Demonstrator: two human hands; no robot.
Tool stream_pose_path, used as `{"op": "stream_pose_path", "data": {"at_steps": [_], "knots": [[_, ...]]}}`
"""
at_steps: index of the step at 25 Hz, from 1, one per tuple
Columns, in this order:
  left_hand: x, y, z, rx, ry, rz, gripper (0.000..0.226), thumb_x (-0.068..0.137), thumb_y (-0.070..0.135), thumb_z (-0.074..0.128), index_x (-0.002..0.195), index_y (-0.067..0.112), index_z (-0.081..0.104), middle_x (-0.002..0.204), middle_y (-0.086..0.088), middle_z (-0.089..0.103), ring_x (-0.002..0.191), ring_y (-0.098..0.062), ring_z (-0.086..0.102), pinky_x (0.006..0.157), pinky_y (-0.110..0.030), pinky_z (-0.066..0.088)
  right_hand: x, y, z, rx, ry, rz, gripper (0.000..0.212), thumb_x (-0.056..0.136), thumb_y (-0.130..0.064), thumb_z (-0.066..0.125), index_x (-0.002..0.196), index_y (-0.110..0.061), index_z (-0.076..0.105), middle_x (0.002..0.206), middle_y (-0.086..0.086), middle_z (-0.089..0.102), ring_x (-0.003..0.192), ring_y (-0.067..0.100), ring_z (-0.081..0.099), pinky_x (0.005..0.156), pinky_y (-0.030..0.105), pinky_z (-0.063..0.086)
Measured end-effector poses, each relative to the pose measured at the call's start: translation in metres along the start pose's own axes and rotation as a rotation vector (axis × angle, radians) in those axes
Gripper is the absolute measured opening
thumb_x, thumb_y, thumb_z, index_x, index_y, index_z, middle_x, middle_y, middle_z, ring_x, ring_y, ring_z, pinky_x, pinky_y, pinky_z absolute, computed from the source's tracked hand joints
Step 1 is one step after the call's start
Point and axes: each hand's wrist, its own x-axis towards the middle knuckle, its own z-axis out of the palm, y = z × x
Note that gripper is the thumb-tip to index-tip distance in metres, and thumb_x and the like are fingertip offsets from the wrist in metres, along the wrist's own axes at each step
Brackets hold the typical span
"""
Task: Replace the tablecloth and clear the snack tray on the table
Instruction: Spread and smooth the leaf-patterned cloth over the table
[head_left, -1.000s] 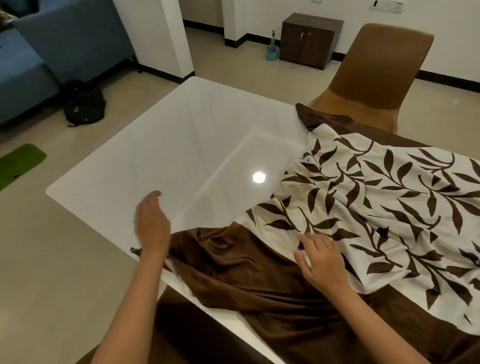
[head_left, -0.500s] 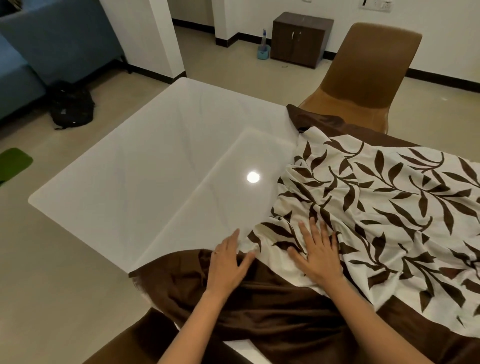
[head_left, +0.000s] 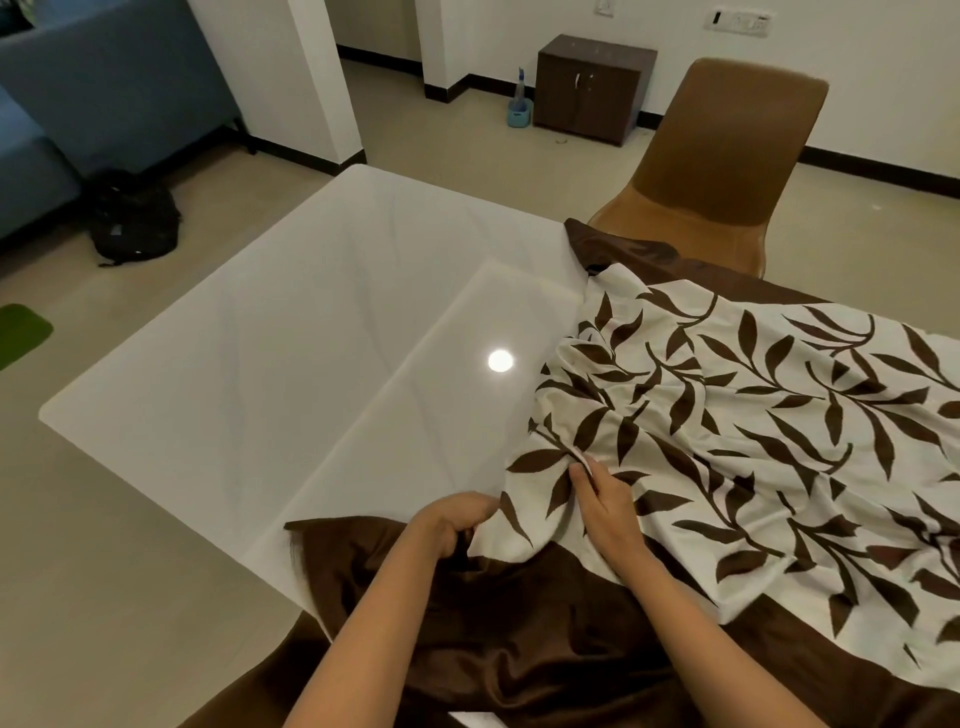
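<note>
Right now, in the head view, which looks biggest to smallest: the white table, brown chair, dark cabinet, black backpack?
1. white table
2. brown chair
3. dark cabinet and black backpack look about alike; the cabinet is farther off, so unranked.

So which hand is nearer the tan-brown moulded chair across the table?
Right. The right hand pinches the cream leaf-print tablecloth on the side toward the tan-brown moulded chair; the left hand grips the cloth's edge further left, farther from it.
</note>
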Motion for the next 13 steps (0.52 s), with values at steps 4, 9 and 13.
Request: {"op": "stream_pose_path", "data": {"at_steps": [4, 9, 13], "knots": [[0.003, 0.014, -0.028, -0.36, 0.272, 0.14, 0.03, 0.083, 0.039, 0.071, 0.085, 0.009, 0.068, 0.071, -0.004, 0.058, 0.06, -0.015, 0.05, 0.059, -0.031, 0.047, 0.006, 0.011, -0.027, -0.181, 0.262, -0.124, 0.01, 0.093, -0.011, 0.058, 0.097, -0.011, 0.067, 0.062, -0.004, 0.057, 0.054, 0.009, 0.053, 0.054, 0.026, 0.044], [-0.023, 0.033, -0.064, -0.241, 0.759, 0.546, 0.027, 0.087, 0.037, 0.068, 0.091, 0.01, 0.07, 0.083, 0.002, 0.064, 0.093, -0.03, 0.063, 0.079, -0.04, 0.048, -0.001, 0.021, -0.069, -0.423, 0.44, -0.299, 0.025, 0.088, -0.021, 0.053, 0.092, -0.005, 0.072, 0.072, -0.001, 0.065, 0.065, 0.015, 0.059, 0.065, 0.025, 0.043], [-0.022, 0.046, -0.064, -0.187, 0.78, 0.602, 0.026, 0.091, 0.037, 0.061, 0.085, 0.013, 0.069, 0.085, 0.001, 0.067, 0.083, -0.015, 0.059, 0.066, -0.024, 0.043, 0.002, 0.031, -0.075, -0.573, 0.267, -0.26, 0.011, 0.076, -0.009, 0.073, 0.082, -0.017, 0.069, 0.078, -0.008, 0.061, 0.076, 0.022, 0.058, 0.072, 0.033, 0.04]]}}
